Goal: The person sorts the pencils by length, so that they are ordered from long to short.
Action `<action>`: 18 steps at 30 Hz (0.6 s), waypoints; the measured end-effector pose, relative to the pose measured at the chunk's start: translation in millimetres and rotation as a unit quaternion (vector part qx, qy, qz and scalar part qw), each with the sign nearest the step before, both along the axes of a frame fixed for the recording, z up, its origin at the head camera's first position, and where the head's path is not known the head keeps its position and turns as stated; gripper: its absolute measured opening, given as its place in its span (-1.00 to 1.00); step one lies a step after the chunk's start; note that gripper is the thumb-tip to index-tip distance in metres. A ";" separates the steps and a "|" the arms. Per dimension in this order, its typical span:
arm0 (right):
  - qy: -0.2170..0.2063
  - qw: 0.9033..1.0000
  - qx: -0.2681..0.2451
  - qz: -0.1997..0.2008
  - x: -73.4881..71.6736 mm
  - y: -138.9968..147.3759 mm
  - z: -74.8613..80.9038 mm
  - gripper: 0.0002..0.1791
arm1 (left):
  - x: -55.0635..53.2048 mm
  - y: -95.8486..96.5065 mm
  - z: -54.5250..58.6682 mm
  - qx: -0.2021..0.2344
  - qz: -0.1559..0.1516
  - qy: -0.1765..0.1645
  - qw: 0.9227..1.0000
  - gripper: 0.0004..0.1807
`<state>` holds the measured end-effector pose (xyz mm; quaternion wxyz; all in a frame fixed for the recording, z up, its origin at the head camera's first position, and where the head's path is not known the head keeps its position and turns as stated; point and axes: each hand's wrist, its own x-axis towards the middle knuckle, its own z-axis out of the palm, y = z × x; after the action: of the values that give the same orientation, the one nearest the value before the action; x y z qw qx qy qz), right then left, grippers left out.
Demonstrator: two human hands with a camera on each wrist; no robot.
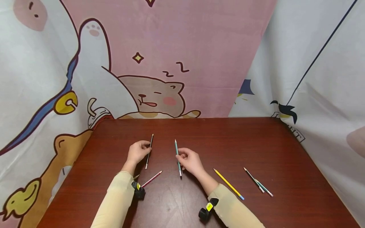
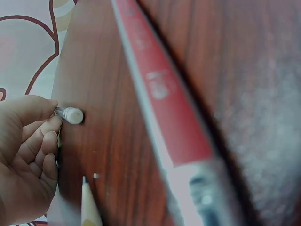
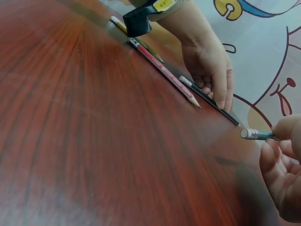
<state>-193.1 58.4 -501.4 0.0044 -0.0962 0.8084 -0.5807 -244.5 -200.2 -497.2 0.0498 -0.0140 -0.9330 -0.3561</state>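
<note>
My left hand (image 1: 138, 152) pinches a black pencil (image 1: 147, 159) between thumb and fingers near the back left of the table. That pencil points away from me, its white eraser (image 2: 74, 115) facing the left wrist camera. In the right hand (image 1: 190, 161), a teal pencil (image 1: 176, 146) is pinched by thumb and fingers. Its eraser end (image 3: 251, 134) appears raised off the wood in the right wrist view. Below the left hand lies a red-and-white pencil (image 1: 152, 178), with a yellowish pencil (image 3: 123, 26) beside it, mostly hidden by the left wrist in the head view.
On the brown table (image 1: 228, 139), a yellow pencil (image 1: 228, 183) with a blue end lies by the right forearm. Farther right, a dark pencil (image 1: 253, 179) and a green pencil (image 1: 265, 188) lie touching or nearly so. A printed cloth (image 1: 214, 57) hangs behind.
</note>
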 end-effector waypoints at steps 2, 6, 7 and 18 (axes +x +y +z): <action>-0.006 1.000 -0.005 0.003 -2.5 -4.6 0.4 -0.66 | -0.3 -0.2 0.7 0.000 -0.001 -0.005 1.000 -0.67; -0.010 1.000 -0.007 0.009 -8.3 -13.0 1.5 -0.67 | -0.1 -0.7 2.2 0.003 -0.003 -0.017 1.000 -0.66; -0.012 1.000 -0.007 0.011 -9.6 -14.9 1.8 -0.67 | -0.1 -0.8 2.6 0.005 -0.004 -0.021 1.000 -0.66; -0.026 1.000 0.001 0.011 -19.9 -33.2 2.4 -0.66 | 2.3 -2.9 4.6 0.014 -0.020 -0.043 0.999 -0.61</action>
<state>-213.1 25.2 -499.0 0.0319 -0.0901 0.8075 -0.5821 -242.2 -203.1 -492.6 0.0025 -0.0161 -0.9287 -0.3705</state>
